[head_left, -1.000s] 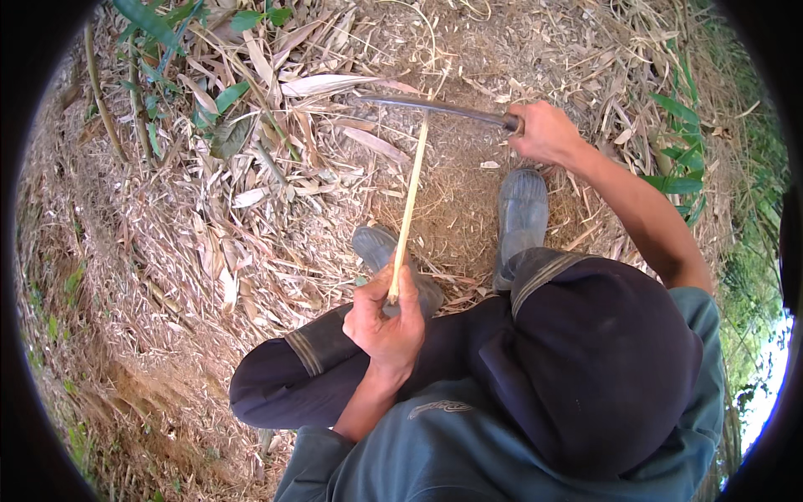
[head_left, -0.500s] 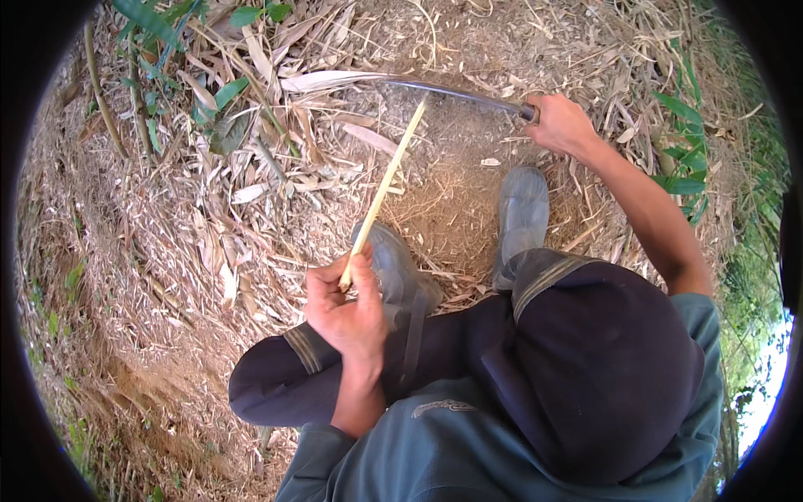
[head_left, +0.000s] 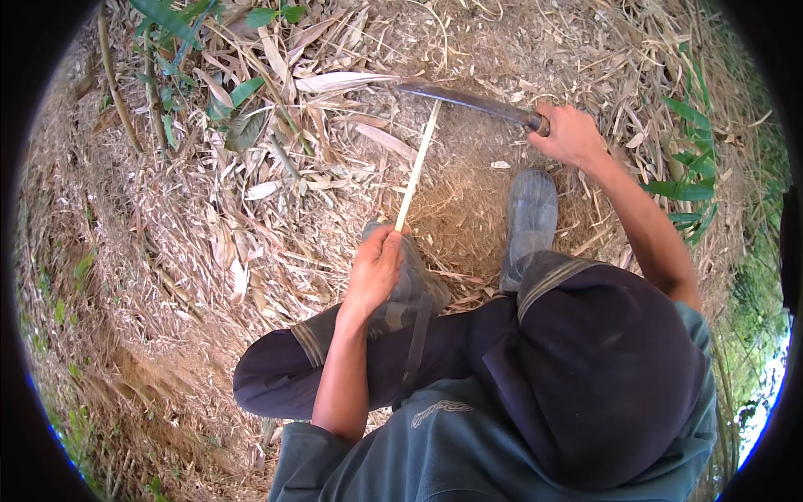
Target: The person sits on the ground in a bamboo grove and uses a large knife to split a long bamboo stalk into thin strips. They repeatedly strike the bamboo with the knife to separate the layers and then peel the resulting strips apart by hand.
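A: Where is the strip right now?

B: I see the strip [head_left: 416, 167] as a thin pale sliver of bamboo running from mid-frame up toward the top centre. Its lower end sits in my left hand [head_left: 374, 272], fingers [head_left: 386, 247] curled tight around it just above the left boot [head_left: 410, 280]. Its upper end meets the blade [head_left: 468, 100] near the top of the frame.

A: And the right hand?

B: My right hand [head_left: 573, 135], upper right of the frame, is wrapped shut around the knife's handle; the long curved blade points left across the strip's tip.

A: How do I do the shaving well from here?

B: I judge the blade should lie at a shallow angle along the strip, not across it, so it peels instead of biting in. I keep the left grip firm and low, well clear of the edge, and draw the strip steadily while the right wrist holds the blade still. The cutting stroke should run away from the legs and the right boot [head_left: 531, 217].

A: Any risks?

B: The strip is thin and may flex or snap if I press hard. The leaf litter [head_left: 209, 234] underfoot is loose, so I keep both boots planted.
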Tool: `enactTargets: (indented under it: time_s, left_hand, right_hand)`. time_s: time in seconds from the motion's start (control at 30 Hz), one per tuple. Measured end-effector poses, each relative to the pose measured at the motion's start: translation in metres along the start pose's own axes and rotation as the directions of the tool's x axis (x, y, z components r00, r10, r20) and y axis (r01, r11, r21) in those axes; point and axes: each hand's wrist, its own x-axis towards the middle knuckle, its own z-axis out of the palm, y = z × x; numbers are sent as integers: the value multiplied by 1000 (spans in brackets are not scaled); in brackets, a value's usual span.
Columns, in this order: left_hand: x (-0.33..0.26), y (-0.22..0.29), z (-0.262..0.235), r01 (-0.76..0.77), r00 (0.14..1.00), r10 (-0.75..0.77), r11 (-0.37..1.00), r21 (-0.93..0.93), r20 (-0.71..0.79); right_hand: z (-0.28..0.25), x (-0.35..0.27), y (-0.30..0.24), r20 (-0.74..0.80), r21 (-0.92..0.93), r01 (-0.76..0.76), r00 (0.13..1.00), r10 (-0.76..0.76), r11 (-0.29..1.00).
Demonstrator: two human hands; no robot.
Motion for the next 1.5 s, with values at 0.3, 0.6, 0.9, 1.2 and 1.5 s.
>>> enactTargets:
  time_s: [0.3, 0.6, 0.9, 1.2, 1.5]
  left_hand:
    - [-108, 72, -70, 59, 988, -38, 989, 134, -148]
    - [-193, 130, -163, -637, 600, 450, 769, -54, -661]
    - [-130, 106, -140, -654, 746, 463, 645, -395, -479]
    - [-51, 154, -114, -657, 731, 645, 578, -485, -221]
    - [50, 187, -116, -657, 716, 695, 639, -399, -65]
  right_hand:
    - [-8, -23, -9, -204, 114, 101, 976, -77, 988]
    - [-120, -19, -60, -562, 200, 412, 791, -240, 889]
    - [-222, -34, -153, -692, -294, 617, 389, -608, 730]
    - [-242, -49, -219, -542, -402, 595, 459, -705, 696]
    - [-225, -4, -257, -612, -490, 485, 400, -682, 724]
